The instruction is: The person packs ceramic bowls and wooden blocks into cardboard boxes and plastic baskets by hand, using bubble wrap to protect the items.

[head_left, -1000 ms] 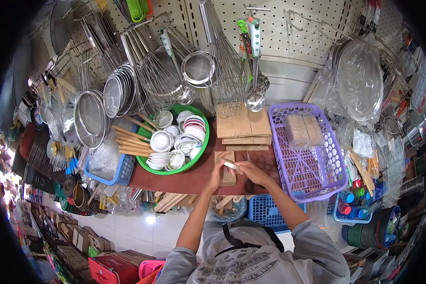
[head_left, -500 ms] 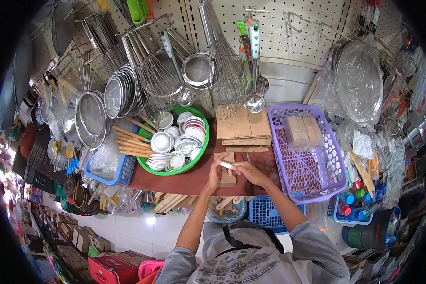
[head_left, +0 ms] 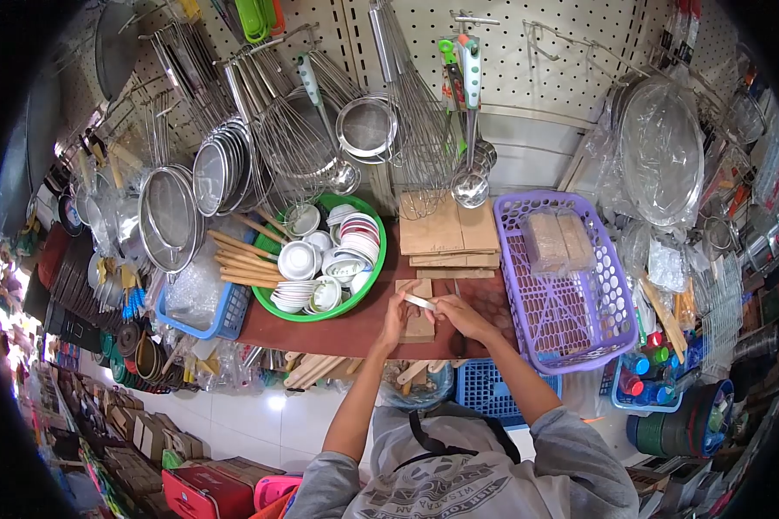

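Observation:
A small pale object, seen edge-on and looking like a roll of tape, is held between my two hands above the table. My left hand grips its left end with curled fingers. At its right end, the fingers of my right hand are pinched against it. Under the hands lies a narrow piece of brown cardboard on the red-brown tabletop. Behind it, a stack of folded cardboard rests near the wall.
On the left stands a green basin of small bowls and saucers beside wooden-handled tools. A purple basket with a wrapped brown pack sits on the right. Whisks, strainers and ladles hang in front.
The pale object has turned slightly in my fingers and its edge shows more plainly. My hands stay in nearly the same place, and the view has shifted a little.

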{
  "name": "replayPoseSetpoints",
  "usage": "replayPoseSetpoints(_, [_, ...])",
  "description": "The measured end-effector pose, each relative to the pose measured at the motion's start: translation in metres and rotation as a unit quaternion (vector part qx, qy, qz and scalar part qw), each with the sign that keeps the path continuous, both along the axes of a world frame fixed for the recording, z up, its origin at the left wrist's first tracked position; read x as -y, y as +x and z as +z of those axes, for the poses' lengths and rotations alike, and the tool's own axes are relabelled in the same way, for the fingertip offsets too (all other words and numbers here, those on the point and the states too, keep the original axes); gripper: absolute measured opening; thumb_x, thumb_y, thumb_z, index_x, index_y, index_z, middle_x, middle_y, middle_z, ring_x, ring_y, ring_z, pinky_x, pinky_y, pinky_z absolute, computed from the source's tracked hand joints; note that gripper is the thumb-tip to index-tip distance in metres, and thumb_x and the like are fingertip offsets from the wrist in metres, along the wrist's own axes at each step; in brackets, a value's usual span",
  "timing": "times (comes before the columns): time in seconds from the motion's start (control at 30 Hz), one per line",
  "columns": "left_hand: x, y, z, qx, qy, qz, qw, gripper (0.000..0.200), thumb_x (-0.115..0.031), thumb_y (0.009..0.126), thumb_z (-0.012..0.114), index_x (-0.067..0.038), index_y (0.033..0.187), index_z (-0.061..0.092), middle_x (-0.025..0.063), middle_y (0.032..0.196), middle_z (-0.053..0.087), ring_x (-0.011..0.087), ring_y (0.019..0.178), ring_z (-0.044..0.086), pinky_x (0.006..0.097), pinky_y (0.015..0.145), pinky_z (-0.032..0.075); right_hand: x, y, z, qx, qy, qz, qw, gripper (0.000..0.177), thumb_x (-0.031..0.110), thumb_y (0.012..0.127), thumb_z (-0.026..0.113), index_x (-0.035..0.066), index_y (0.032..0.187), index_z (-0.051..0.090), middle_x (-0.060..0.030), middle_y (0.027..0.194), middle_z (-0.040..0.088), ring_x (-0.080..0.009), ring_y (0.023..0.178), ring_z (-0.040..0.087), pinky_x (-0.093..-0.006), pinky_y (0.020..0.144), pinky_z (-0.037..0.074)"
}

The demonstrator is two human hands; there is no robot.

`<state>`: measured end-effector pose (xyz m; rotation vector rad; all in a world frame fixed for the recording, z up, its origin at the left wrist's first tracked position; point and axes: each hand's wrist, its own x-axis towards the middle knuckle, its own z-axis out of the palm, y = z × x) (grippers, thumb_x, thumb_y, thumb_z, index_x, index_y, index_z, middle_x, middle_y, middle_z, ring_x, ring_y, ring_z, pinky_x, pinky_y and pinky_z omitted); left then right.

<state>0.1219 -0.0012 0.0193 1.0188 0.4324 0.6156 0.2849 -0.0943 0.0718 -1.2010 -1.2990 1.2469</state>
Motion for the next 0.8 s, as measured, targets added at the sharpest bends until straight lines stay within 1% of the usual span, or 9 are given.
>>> replayPoseSetpoints(0.1, [0.005, 0.005, 0.003, -0.020, 0.036, 0.021, 0.999, 0.063, -0.045, 0.098, 0.047, -0.006, 0.146, 0.036, 0.0022, 0.096, 0.050, 0.0124, 0.083, 0.044, 0.0262, 0.079, 0.037, 0.001, 0.001, 0.002, 0.052, -0.020, -0.003, 0.998, 0.033, 0.023, 0.093, 0.041, 0.007, 0.064, 0.043, 0.0029, 0.064, 0.040, -0.0090, 0.063, 0.038, -0.0269, 0.063, 0.033])
replayPoseSetpoints(0.2, [0.013, 0.005, 0.020, -0.123, 0.160, 0.041, 0.979, 0.063, -0.047, 0.097, 0.047, -0.008, 0.145, 0.035, 0.0023, 0.096, 0.049, 0.0122, 0.083, 0.044, 0.0260, 0.078, 0.037, 0.000, 0.005, -0.003, 0.073, -0.063, -0.005, 0.995, 0.032, 0.020, 0.093, 0.040, 0.007, 0.064, 0.045, 0.0021, 0.065, 0.043, -0.0093, 0.064, 0.040, -0.0262, 0.066, 0.034])
replayPoseSetpoints(0.23, [0.013, 0.004, 0.024, -0.127, 0.154, 0.037, 0.979, 0.063, -0.047, 0.097, 0.047, -0.008, 0.145, 0.035, 0.0022, 0.097, 0.049, 0.0122, 0.083, 0.043, 0.0260, 0.079, 0.037, -0.001, 0.006, -0.006, 0.070, -0.079, -0.004, 0.994, 0.032, 0.019, 0.093, 0.040, 0.006, 0.065, 0.046, 0.0018, 0.065, 0.044, -0.0094, 0.065, 0.040, -0.0260, 0.066, 0.034])
replayPoseSetpoints(0.3, [0.014, 0.004, 0.028, -0.137, 0.138, 0.029, 0.980, 0.062, -0.047, 0.097, 0.047, -0.009, 0.145, 0.036, 0.0021, 0.097, 0.048, 0.0121, 0.084, 0.043, 0.0259, 0.079, 0.037, 0.000, 0.005, -0.009, 0.029, -0.048, -0.006, 0.998, 0.031, 0.018, 0.093, 0.041, 0.006, 0.064, 0.046, 0.0017, 0.065, 0.046, -0.0089, 0.065, 0.042, -0.0260, 0.065, 0.034])
replayPoseSetpoints(0.4, [0.005, 0.004, 0.003, -0.066, 0.078, 0.028, 0.994, 0.063, -0.048, 0.097, 0.047, -0.009, 0.145, 0.036, 0.0019, 0.096, 0.049, 0.0119, 0.084, 0.042, 0.0266, 0.079, 0.037, -0.002, 0.007, -0.013, -0.009, -0.017, 0.009, 1.000, 0.031, 0.017, 0.093, 0.042, 0.006, 0.065, 0.046, 0.0014, 0.064, 0.048, -0.0088, 0.066, 0.043, -0.0261, 0.065, 0.034])
replayPoseSetpoints(0.5, [-0.004, 0.001, -0.007, -0.012, 0.008, -0.019, 1.000, 0.064, -0.050, 0.097, 0.046, -0.009, 0.145, 0.036, 0.0016, 0.095, 0.050, 0.0117, 0.084, 0.042, 0.0272, 0.080, 0.036, -0.003, 0.005, -0.014, -0.021, 0.008, 0.014, 1.000, 0.032, 0.017, 0.093, 0.042, 0.006, 0.064, 0.046, 0.0016, 0.063, 0.047, -0.0087, 0.066, 0.044, -0.0259, 0.066, 0.035])
replayPoseSetpoints(0.6, [0.001, 0.004, 0.001, -0.005, 0.034, 0.004, 0.999, 0.064, -0.050, 0.097, 0.048, -0.009, 0.145, 0.036, 0.0017, 0.094, 0.051, 0.0112, 0.084, 0.043, 0.0254, 0.078, 0.036, -0.004, 0.007, -0.011, 0.016, -0.006, -0.002, 1.000, 0.032, 0.017, 0.093, 0.044, 0.006, 0.063, 0.045, 0.0021, 0.062, 0.047, -0.0086, 0.065, 0.043, -0.0257, 0.066, 0.035])
replayPoseSetpoints(0.7, [0.005, 0.004, 0.005, -0.126, 0.113, 0.017, 0.986, 0.063, -0.048, 0.096, 0.050, -0.009, 0.145, 0.036, 0.0012, 0.092, 0.049, 0.0107, 0.082, 0.042, 0.0239, 0.076, 0.034, -0.006, 0.007, -0.016, 0.034, -0.029, -0.018, 0.999, 0.033, 0.018, 0.093, 0.044, 0.006, 0.062, 0.044, 0.0025, 0.061, 0.046, -0.0084, 0.063, 0.042, -0.0256, 0.065, 0.035])
replayPoseSetpoints(0.8, [0.004, 0.003, 0.008, -0.133, 0.056, 0.016, 0.989, 0.063, -0.045, 0.096, 0.052, -0.009, 0.145, 0.036, 0.0002, 0.088, 0.046, 0.0104, 0.080, 0.041, 0.0234, 0.073, 0.033, -0.009, 0.006, -0.026, 0.002, -0.015, -0.024, 1.000, 0.034, 0.020, 0.093, 0.044, 0.006, 0.062, 0.044, 0.0025, 0.062, 0.046, -0.0081, 0.063, 0.042, -0.0257, 0.065, 0.034])
